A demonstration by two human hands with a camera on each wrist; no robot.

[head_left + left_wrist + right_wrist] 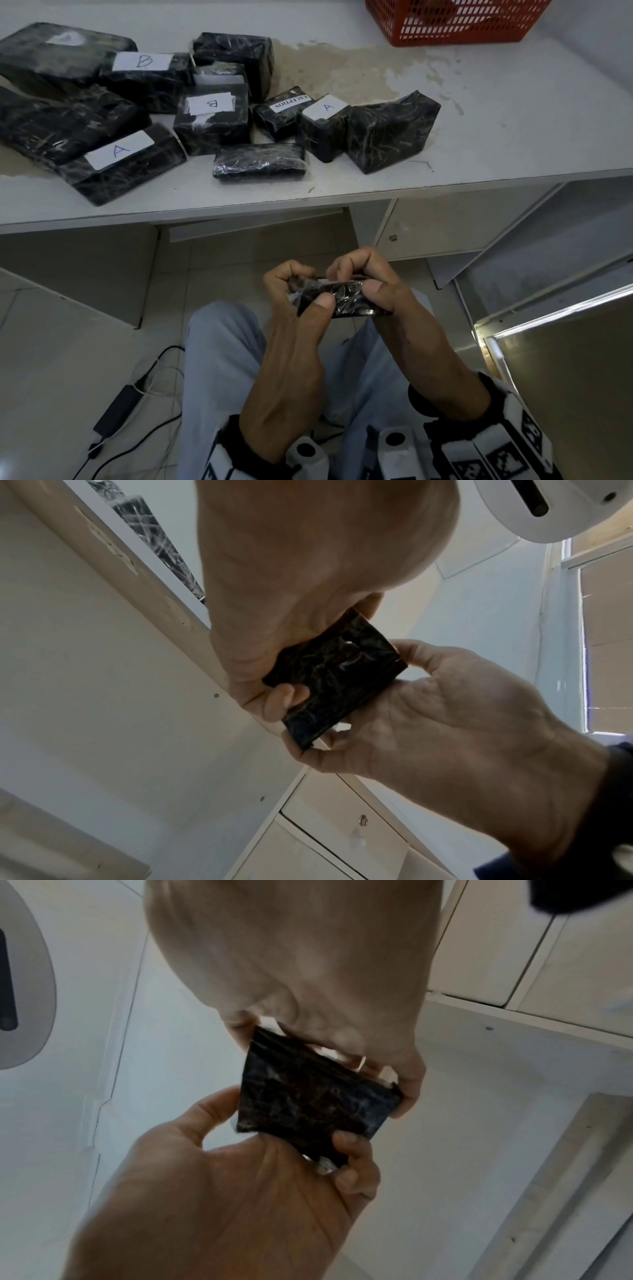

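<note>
I hold a small flat packet (342, 298) wrapped in black glossy film with both hands, below the table's front edge and above my lap. My left hand (301, 291) grips its left end, thumb on the near face and fingers curled behind. My right hand (363, 278) pinches the right end and top edge with bent fingers. The left wrist view shows the packet (332, 677) between my left hand (270, 669) above and my right hand (421, 696) below. Seen from the right wrist, the packet (308, 1099) sits between my right hand (346, 1042) and my left hand (291, 1167).
Several black wrapped parcels lie on the white table (479, 130), some labelled A (118, 150), B (210, 103) or EXCEPTION (292, 101). A red plastic basket (455, 20) stands at the back right. A power adapter with cables (118, 411) lies on the floor at left. Cabinet doors (428, 222) sit under the table.
</note>
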